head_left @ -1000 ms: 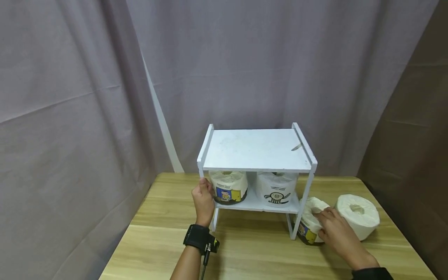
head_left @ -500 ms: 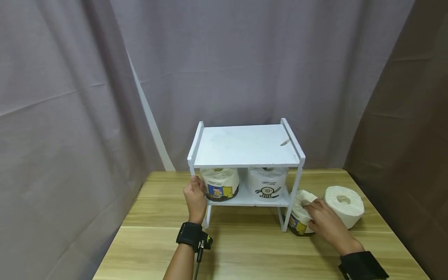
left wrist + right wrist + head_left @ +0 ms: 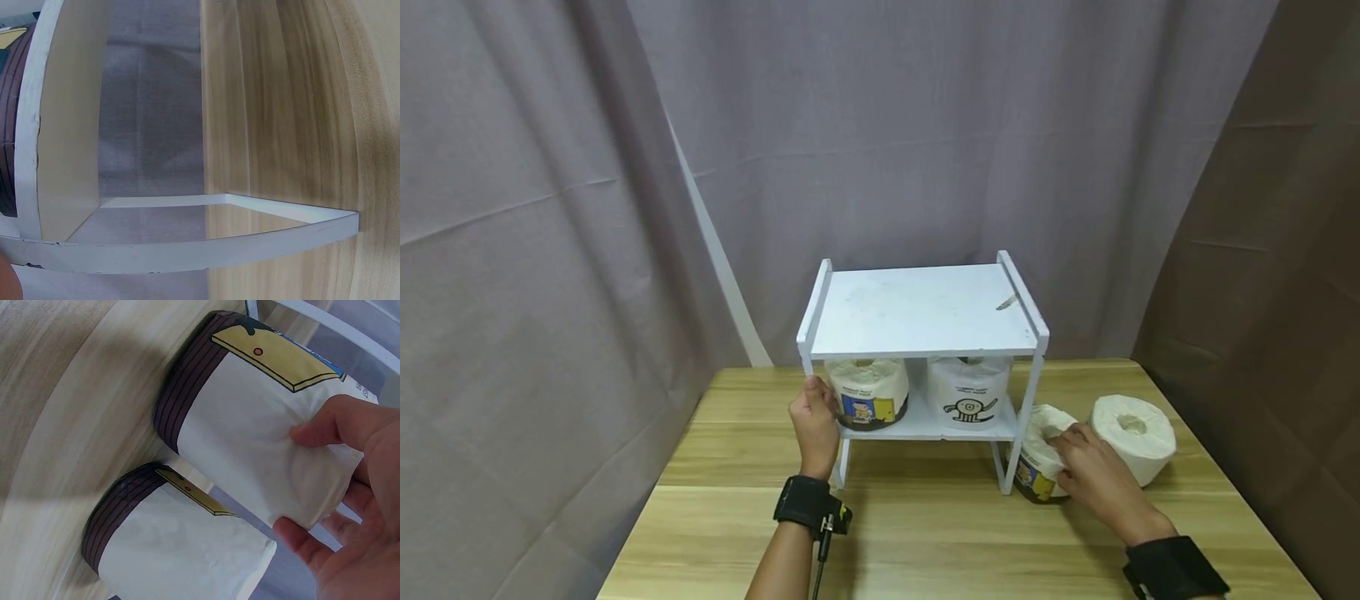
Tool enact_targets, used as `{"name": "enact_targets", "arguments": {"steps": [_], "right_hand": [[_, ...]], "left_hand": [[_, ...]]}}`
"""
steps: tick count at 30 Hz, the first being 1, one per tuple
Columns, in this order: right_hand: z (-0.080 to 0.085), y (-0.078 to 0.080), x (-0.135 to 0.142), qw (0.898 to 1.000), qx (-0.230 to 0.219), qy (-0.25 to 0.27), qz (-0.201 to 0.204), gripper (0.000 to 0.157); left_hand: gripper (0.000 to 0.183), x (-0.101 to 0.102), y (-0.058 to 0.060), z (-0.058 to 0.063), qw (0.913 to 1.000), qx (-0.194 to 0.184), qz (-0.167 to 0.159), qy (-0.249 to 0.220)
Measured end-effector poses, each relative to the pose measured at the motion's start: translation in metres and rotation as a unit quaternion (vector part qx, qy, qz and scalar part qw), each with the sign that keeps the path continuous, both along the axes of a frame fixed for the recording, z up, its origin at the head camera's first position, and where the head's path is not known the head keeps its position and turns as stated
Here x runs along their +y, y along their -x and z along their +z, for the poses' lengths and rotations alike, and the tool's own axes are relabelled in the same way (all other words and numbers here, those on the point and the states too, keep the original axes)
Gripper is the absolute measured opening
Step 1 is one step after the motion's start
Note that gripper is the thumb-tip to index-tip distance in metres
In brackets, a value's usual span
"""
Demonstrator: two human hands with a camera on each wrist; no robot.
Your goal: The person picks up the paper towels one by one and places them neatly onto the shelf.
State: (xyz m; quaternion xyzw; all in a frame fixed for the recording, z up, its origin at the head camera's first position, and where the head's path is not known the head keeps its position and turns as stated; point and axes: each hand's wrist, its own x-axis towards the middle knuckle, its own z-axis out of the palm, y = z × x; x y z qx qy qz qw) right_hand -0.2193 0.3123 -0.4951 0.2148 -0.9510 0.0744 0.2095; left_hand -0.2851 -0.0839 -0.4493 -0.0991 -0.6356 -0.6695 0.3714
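A white two-tier shelf rack point(image 3: 925, 312) stands on the table, and my left hand point(image 3: 815, 421) grips its left front leg. In the left wrist view only a bit of a finger point(image 3: 7, 281) shows beside the rack's leg point(image 3: 156, 256). Two wrapped toilet rolls, a cream one point(image 3: 867, 392) and a white one point(image 3: 968, 392), stand upright on the lower tier. To the right of the rack, my right hand point(image 3: 1097, 475) holds a toilet roll point(image 3: 250, 419) by its upper rim, thumb pressed into the side wrapper. Another toilet roll point(image 3: 1133, 437) stands just right of that hand.
The wooden table point(image 3: 737, 533) extends in front of the rack and to its left. Grey curtains point(image 3: 887, 125) hang behind and at both sides. A black strap with a camera and cable point(image 3: 808, 502) is on the left wrist.
The whole scene has shifted left and slightly up as the head view turned. Both hands keep their places on the rack and the toilet roll.
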Motion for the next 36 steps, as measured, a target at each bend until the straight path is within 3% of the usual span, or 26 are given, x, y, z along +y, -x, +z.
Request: {"name": "enact_targets", "arguments": {"steps": [8, 14, 20, 36], "right_hand": [[0.013, -0.003, 0.002, 1.0, 0.022, 0.003, -0.009, 0.046], [0.019, -0.008, -0.003, 1.0, -0.001, -0.009, -0.026, 0.049], [0.021, -0.012, -0.006, 0.999, -0.003, -0.006, -0.038, 0.046], [0.028, -0.021, -0.002, 0.999, 0.024, 0.0, -0.047, 0.047]], "left_hand": [[0.058, 0.0, 0.001, 0.004, 1.0, -0.001, -0.005, -0.006], [0.056, -0.002, -0.002, 0.001, 0.9995, 0.0, -0.024, -0.022], [0.059, -0.002, -0.004, -0.001, 0.9992, -0.001, -0.022, -0.033], [0.054, -0.001, -0.006, 0.0, 0.9998, 0.007, -0.017, -0.007]]}}
